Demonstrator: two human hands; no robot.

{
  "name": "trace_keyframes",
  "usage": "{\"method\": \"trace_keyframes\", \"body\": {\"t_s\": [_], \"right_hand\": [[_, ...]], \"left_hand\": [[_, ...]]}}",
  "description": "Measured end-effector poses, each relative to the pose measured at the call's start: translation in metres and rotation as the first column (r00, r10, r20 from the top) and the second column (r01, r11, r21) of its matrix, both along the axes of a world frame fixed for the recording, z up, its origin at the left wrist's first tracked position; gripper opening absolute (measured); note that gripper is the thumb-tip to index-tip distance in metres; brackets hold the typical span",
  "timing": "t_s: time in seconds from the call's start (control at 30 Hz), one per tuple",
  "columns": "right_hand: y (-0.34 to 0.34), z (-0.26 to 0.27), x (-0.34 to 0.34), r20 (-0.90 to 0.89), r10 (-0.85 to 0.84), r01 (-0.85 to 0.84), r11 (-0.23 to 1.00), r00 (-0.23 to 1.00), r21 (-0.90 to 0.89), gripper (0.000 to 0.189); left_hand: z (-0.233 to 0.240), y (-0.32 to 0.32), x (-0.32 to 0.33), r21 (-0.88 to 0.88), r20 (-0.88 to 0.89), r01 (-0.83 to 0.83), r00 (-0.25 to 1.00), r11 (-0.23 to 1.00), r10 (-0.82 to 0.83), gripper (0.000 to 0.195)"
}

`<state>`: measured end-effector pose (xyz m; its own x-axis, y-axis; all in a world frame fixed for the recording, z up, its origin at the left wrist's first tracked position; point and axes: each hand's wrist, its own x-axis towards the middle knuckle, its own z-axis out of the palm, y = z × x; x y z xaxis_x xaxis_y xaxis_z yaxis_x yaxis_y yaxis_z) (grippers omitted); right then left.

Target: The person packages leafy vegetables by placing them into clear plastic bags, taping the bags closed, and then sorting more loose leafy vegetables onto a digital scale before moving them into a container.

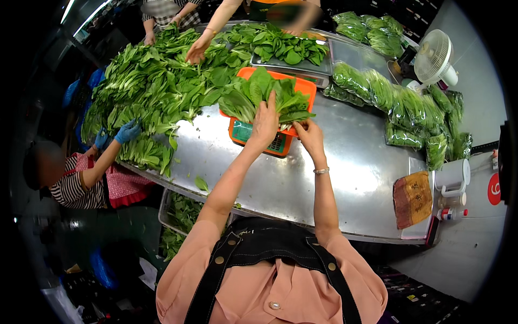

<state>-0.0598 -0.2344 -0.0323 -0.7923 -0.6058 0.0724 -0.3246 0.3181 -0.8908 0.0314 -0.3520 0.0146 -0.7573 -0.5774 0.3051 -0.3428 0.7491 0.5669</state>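
Note:
A bunch of leafy greens (259, 91) lies on the orange tray (306, 87) of a digital scale (243, 131) with a green panel. My left hand (266, 121) rests on the near side of the greens, index finger extended over the leaves; its grip is partly hidden. At the tray's near right corner, my right hand (309, 135) has its fingertips by the stem ends and tray rim; whether it pinches anything is unclear. A large heap of loose greens (141, 89) covers the left of the metal table (356, 170).
Bagged greens (398, 101) and a white fan (433, 56) stand at the right. Behind is a second scale with greens (291, 48). A co-worker's bare hand (197, 50) reaches over the heap; another's blue-gloved hand (127, 131) touches it. A cloth (412, 198) lies near the right edge.

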Motion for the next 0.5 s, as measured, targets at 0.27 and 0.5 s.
{"method": "trace_keyframes", "body": {"t_s": [0.27, 0.5], "right_hand": [[-0.043, 0.005, -0.027, -0.289, -0.060, 0.065, 0.998, 0.956, 0.007, 0.024], [-0.045, -0.011, -0.037, -0.276, -0.046, 0.070, 0.995, 0.960, 0.076, 0.022]], "left_hand": [[0.006, 0.004, -0.019, -0.151, 0.218, -0.018, 0.974, 0.988, 0.052, 0.048], [-0.004, -0.009, -0.030, -0.188, 0.205, -0.046, 0.975, 0.981, 0.085, 0.038]]}}
